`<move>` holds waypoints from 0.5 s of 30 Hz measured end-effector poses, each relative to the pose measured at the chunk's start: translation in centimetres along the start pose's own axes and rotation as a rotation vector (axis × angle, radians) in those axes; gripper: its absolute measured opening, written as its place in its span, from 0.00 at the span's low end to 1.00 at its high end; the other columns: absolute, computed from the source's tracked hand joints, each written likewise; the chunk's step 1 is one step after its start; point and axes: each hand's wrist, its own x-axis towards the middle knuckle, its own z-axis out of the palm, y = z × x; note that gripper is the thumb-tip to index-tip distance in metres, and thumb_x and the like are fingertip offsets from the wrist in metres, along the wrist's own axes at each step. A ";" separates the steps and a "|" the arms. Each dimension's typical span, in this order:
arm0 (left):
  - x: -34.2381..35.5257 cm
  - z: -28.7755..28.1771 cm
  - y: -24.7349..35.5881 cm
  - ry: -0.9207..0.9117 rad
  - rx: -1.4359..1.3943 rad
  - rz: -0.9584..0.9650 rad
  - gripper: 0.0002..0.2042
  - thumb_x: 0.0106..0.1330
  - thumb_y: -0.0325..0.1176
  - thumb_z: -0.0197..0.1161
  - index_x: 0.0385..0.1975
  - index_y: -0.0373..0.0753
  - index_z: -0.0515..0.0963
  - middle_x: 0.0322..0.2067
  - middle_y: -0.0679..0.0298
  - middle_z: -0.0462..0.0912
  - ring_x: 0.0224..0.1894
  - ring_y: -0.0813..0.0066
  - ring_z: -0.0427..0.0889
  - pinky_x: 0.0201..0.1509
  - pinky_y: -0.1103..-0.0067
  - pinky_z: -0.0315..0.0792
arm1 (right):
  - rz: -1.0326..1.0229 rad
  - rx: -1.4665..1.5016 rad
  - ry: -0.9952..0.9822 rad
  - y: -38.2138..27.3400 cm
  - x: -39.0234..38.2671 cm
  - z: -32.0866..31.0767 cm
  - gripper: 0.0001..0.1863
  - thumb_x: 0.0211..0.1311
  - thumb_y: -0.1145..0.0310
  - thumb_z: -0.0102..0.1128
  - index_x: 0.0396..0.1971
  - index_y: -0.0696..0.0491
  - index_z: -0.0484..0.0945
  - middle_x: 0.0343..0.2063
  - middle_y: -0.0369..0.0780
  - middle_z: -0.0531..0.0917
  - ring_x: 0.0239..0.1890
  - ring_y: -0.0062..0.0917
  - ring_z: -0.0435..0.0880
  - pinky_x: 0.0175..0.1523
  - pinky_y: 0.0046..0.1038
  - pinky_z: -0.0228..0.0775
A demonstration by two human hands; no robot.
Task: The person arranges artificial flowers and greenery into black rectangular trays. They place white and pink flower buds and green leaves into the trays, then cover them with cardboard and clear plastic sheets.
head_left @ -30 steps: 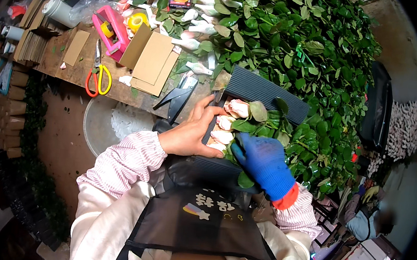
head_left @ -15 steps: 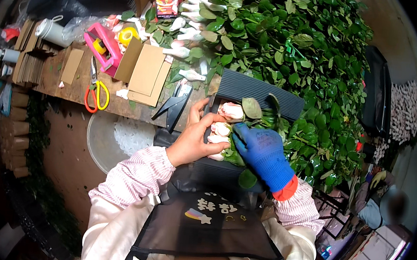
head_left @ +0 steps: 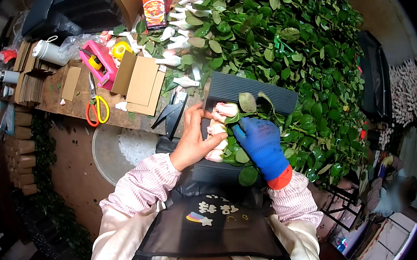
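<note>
My bare left hand (head_left: 198,138) bends around the heads of the pale pink roses, its thumb and forefinger spread, the thumb against the lower blooms. The middle rose (head_left: 215,129) sits between those two fingers; I can't tell whether they grip it or only rest there. The top rose (head_left: 226,110) lies just beyond my forefinger, the bottom rose (head_left: 214,155) just under my thumb. My right hand (head_left: 262,145), in a blue glove, has its fingers bent in among the leaves just right of the blooms; the tips are hidden, so I can't tell whether they close on a stem.

The roses lie in a row, heads to the left, between a dark ridged board (head_left: 253,94) on the far side and another ridged piece (head_left: 216,173) near my apron (head_left: 212,239). Beyond my right hand spreads a big heap of leaves (head_left: 298,53), with white-wrapped buds (head_left: 185,82) along its left side.

On the table (head_left: 52,96), left of my left hand, are a black tool (head_left: 171,116), cardboard (head_left: 142,85), scissors (head_left: 96,110) and a pink dispenser (head_left: 98,62).
</note>
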 end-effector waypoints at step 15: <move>1.8 1.2 -0.4 0.176 -0.047 -0.061 0.15 0.54 0.36 0.79 0.39 0.40 0.85 0.62 0.46 0.64 0.69 0.48 0.64 0.67 0.62 0.70 | -0.090 0.038 -0.024 -0.5 -0.5 -2.4 0.14 0.70 0.56 0.61 0.46 0.48 0.85 0.32 0.44 0.89 0.33 0.40 0.89 0.40 0.39 0.80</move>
